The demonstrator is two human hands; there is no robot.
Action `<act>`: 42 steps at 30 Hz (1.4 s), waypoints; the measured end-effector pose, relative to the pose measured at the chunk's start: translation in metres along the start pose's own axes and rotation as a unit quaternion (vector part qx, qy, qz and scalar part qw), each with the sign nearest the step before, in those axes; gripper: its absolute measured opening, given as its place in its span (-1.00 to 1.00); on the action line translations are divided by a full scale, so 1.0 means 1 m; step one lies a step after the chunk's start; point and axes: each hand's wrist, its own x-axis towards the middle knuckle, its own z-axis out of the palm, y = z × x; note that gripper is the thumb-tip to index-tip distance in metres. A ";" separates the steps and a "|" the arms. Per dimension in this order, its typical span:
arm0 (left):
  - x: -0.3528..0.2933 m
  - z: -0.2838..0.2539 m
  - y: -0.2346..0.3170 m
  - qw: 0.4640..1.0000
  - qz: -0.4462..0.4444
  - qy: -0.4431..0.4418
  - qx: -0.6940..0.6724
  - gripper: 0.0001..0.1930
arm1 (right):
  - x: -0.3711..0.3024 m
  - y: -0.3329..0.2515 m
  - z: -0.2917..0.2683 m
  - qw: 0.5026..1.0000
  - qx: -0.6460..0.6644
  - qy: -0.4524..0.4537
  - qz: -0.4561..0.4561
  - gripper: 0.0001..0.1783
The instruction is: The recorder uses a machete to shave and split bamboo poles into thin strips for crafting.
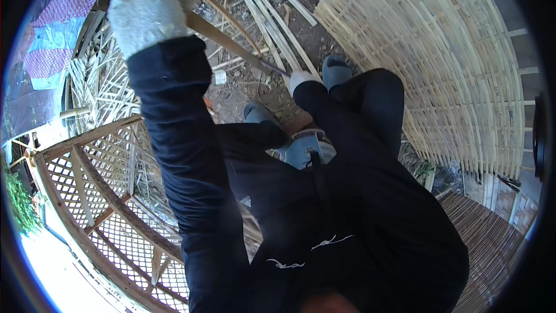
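My left hand [153,8], in a pale knitted glove, is raised at the upper left and closed around a long flat bamboo strip [223,37]. The strip slants down from it toward my right hand. A second, thinner strip [220,7] runs beside it, and the two draw close near a narrow dark blade [274,69]. Low between my knees, my right hand [300,79], also light-gloved, is closed at the blade's near end. It looks like a knife; its handle is hidden in my fingers.
Loose bamboo strips [269,14] and shavings [107,75] litter the dirt floor. A large woven bamboo panel [428,52] leans on the right. To the left stands a wooden lattice frame [116,203]. My shoes [336,72] flank the work.
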 end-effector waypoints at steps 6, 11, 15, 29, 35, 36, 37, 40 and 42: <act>0.037 -0.032 -0.026 0.993 0.069 -0.080 0.048 -0.79 | 0.042 -0.007 0.042 0.958 -0.197 -0.155 -0.138 -0.62; 0.073 -0.035 -0.021 0.982 -0.022 -0.182 -0.054 -0.81 | 0.056 0.004 0.045 0.998 -0.048 -0.044 -0.002 -0.66; 0.074 -0.032 -0.020 0.981 -0.032 -0.182 -0.050 -0.80 | 0.090 0.000 -0.007 0.989 -0.129 0.040 -0.055 -0.67; 0.103 -0.144 0.088 0.987 0.140 0.011 0.084 -0.69 | 0.080 0.055 -0.005 0.958 -0.243 -0.125 -0.084 -0.60; 0.130 -0.226 0.216 0.942 0.274 0.145 0.130 -0.71 | 0.074 0.015 -0.032 0.975 -0.194 -0.081 -0.071 -0.49; 0.134 -0.236 0.227 0.943 0.298 0.101 0.108 -0.71 | 0.074 0.005 -0.038 0.981 -0.171 -0.070 -0.061 -0.48; 0.136 -0.245 0.238 0.943 0.298 0.084 0.125 -0.70 | 0.073 -0.005 -0.044 0.985 -0.153 -0.063 -0.037 -0.48; 0.140 -0.271 0.234 0.886 0.305 0.223 0.269 -0.63 | 0.063 -0.032 -0.064 0.993 -0.100 -0.032 -0.057 -0.45; 0.147 -0.284 0.217 0.897 0.289 0.178 0.283 -0.54 | 0.044 -0.045 -0.080 0.996 -0.026 -0.028 -0.082 -0.42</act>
